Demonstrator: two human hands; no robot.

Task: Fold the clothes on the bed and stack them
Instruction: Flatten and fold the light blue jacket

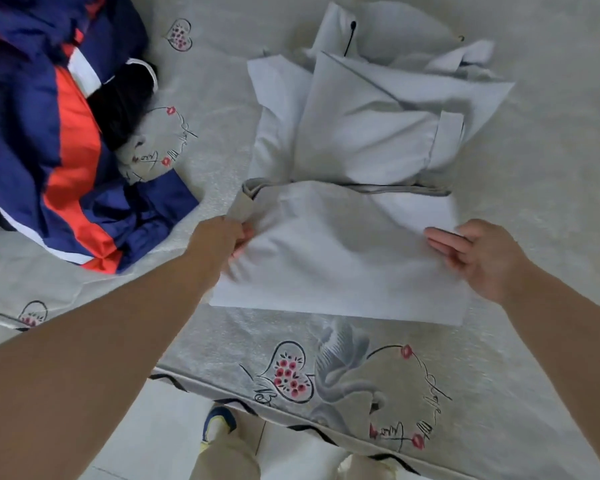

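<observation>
Pale grey cotton garment [340,251] lies half-folded mid-bed; left hand [219,242] pinches its left edge, right hand [478,258] rests flat-fingered on its right edge; crumpled navy, orange and white jacket [56,140] (over something black) sits well left on the heart-printed bedsheet [361,379].

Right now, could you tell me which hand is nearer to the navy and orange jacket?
Left. The left hand grips the white garment's left edge, just right of the jacket. The right hand lies flat on the garment's far right edge.
</observation>
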